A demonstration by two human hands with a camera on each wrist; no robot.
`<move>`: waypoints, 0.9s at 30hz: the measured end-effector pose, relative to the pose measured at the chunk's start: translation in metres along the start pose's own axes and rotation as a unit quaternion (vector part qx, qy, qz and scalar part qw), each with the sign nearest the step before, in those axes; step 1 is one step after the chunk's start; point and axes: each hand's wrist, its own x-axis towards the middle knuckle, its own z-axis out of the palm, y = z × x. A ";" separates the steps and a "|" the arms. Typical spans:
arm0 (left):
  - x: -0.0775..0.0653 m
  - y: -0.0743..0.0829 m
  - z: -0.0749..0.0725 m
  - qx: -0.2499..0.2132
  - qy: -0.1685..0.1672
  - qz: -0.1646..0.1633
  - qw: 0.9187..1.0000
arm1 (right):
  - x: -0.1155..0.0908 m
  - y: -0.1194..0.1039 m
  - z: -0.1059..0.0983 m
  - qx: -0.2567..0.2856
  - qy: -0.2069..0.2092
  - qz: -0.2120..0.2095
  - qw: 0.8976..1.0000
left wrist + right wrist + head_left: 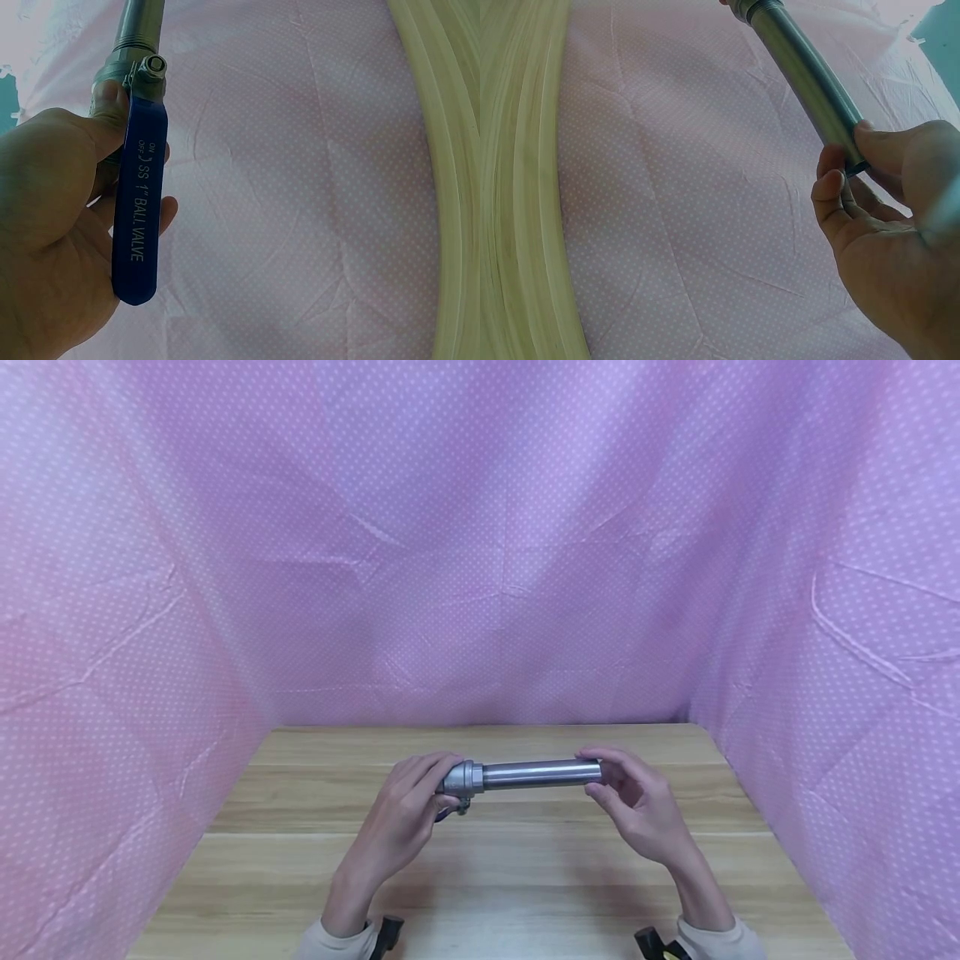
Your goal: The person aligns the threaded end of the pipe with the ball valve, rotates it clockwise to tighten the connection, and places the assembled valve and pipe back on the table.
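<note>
My left hand point(402, 810) grips a metal ball valve point(468, 779), thumb and fingers around its body. The valve's blue lever handle point(140, 202) carries the words "ON OFF" and "SS 1" BALL VALVE" and lies along the palm side. From the valve's right end runs a straight, shiny steel pipe point(540, 774), with threads point(137, 39) showing where it enters the fitting. At the pipe's far end my right hand point(643, 810) pinches it between thumb and fingertips point(829, 184). Pipe and valve lie nearly level across the head view.
Beneath the hands is a wooden table point(510, 877) with light planks. Pink polka-dot cloth point(480, 568) hangs behind it and along both sides. A dark strap piece point(388, 933) shows at the left wrist, another dark piece point(651, 941) at the right.
</note>
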 end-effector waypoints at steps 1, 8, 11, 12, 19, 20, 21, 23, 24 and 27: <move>0.000 0.000 0.000 0.001 0.000 0.000 1.000 | 0.000 -0.001 0.000 0.005 -0.002 0.001 1.000; 0.000 0.000 0.000 0.004 0.001 0.000 1.000 | 0.000 -0.003 0.002 0.017 -0.003 0.003 1.000; 0.000 0.001 0.000 0.004 0.000 -0.001 1.000 | 0.001 -0.004 0.003 0.013 -0.001 0.003 1.000; 0.000 0.001 0.000 0.004 0.000 -0.001 1.000 | 0.001 -0.004 0.002 0.012 0.000 0.002 1.000; 0.000 0.002 0.000 0.001 -0.001 -0.001 1.000 | 0.000 -0.002 0.002 -0.005 -0.001 -0.003 1.000; 0.000 0.002 0.000 0.001 -0.001 -0.002 1.000 | 0.000 -0.002 0.001 -0.008 -0.001 -0.005 1.000; 0.000 0.002 0.000 0.001 -0.001 -0.002 1.000 | 0.000 -0.001 0.001 -0.011 0.000 -0.007 1.000; 0.000 0.002 -0.001 0.001 -0.002 -0.003 1.000 | -0.001 0.000 0.001 -0.015 0.000 -0.014 1.000; 0.000 0.002 -0.001 0.001 -0.003 -0.003 1.000 | -0.001 0.001 0.001 -0.016 0.000 -0.018 1.000; 0.000 0.002 -0.001 0.002 -0.005 -0.005 1.000 | -0.002 0.002 0.000 -0.021 -0.001 -0.020 1.000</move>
